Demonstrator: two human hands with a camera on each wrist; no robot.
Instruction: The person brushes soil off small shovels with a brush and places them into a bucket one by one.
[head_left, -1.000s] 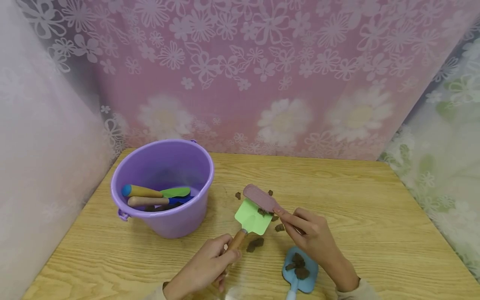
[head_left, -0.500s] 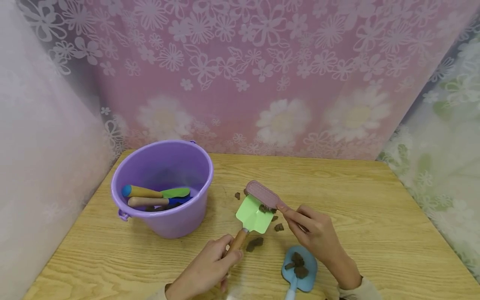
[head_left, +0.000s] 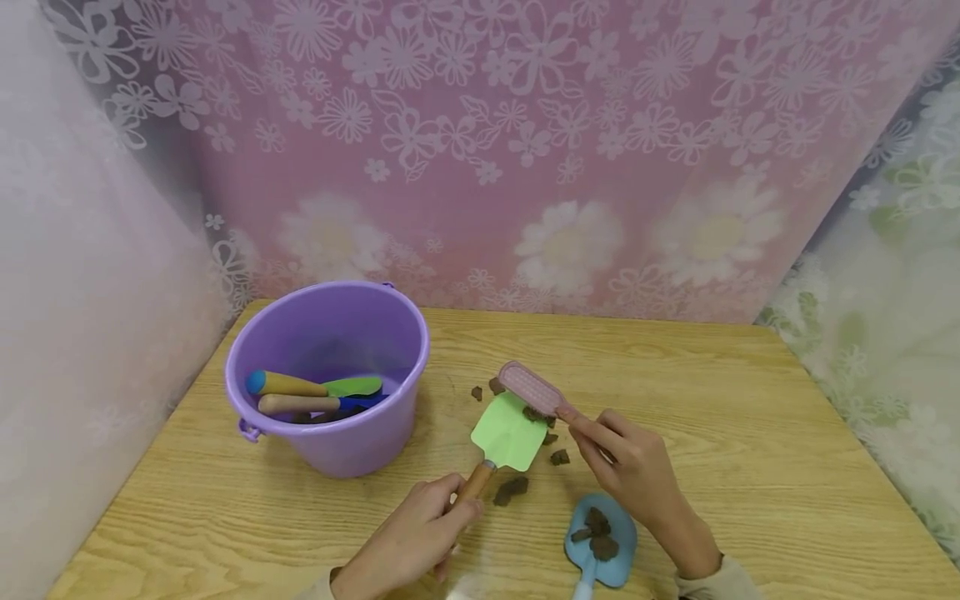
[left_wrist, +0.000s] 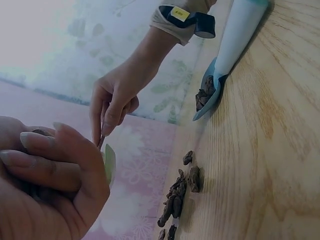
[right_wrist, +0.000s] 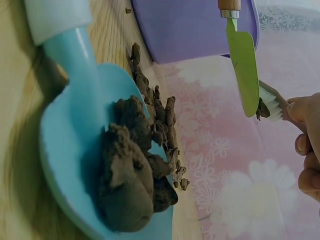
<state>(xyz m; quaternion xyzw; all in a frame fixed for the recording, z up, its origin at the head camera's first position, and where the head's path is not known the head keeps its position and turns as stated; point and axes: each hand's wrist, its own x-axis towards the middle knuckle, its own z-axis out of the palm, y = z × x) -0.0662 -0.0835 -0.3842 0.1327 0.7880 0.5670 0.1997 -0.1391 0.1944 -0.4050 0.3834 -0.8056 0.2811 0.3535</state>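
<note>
My left hand (head_left: pixel 416 529) grips the wooden handle of a small light-green hand shovel (head_left: pixel 510 432), held above the table. In the right hand (head_left: pixel 630 467) is a pinkish brush (head_left: pixel 531 387), pinched by its handle near the head. Its white bristles (right_wrist: pixel 270 104) meet a brown clod (right_wrist: pixel 262 109) at the shovel's edge, as the right wrist view shows. Several brown clods (head_left: pixel 512 490) lie on the table beneath and around the shovel. By the right forearm, a blue scoop (head_left: pixel 621 560) rests with brown clods (right_wrist: pixel 131 170) on it.
At the left stands a purple bucket (head_left: pixel 352 454). Inside it lie a yellow handle with a blue end (head_left: pixel 288 383), a tan handle (head_left: pixel 300 403) and a green blade (head_left: pixel 354 386). Floral curtains (head_left: pixel 480 167) surround the wooden table (head_left: pixel 675 358).
The brush has shifted slightly right and its back has tipped, with the clod still against the bristles. A clod behind the shovel has come into sight. The left hand stays nearly still.
</note>
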